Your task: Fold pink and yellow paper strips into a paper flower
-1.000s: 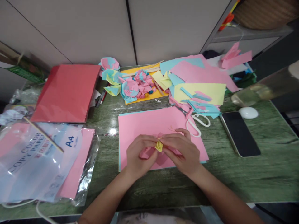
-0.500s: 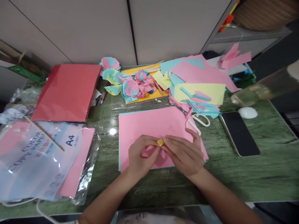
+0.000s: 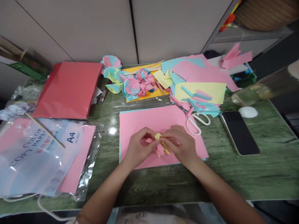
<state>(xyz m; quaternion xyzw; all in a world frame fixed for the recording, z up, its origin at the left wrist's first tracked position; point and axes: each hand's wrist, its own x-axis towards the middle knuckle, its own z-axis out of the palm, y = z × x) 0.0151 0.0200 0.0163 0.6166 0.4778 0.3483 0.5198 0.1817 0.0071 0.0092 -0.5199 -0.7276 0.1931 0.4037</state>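
Left hand: the left hand [image 3: 137, 149] is closed on the folded paper piece [image 3: 160, 145], its fingertips pinching the piece's left side.
Right hand: the right hand [image 3: 179, 145] is closed on the same piece from the right, its fingers curled over the top; the two hands meet at the piece.
Folded paper piece: small, pleated, yellow and pink, held just above the near middle of the pink sheet [image 3: 149, 119].
Pink sheet: lies flat on the green table [image 3: 257, 174], with a blue sheet edge showing under it along its left and far sides.
Scissors: white-handled scissors [image 3: 195, 122] lie at the far right corner of the pink sheet, handles toward the near side.
Phone: a dark phone [image 3: 238, 132] lies face up to the right of the scissors, well apart from the hands.
White oval object: [image 3: 248, 112] just beyond the phone's far right corner.
Paper scraps: blue and pink strips [image 3: 202, 105] rest on a yellow sheet [image 3: 210, 91] beyond the scissors.
Paper flowers: finished pink and blue paper flowers [image 3: 137, 84] sit on an orange sheet at the far middle.
Red paper stack: [image 3: 70, 88] far left on the table.
Paper pack: a clear A4 colour paper pack [image 3: 39, 155] lies near left, with a thin wooden stick [image 3: 44, 129] across it.
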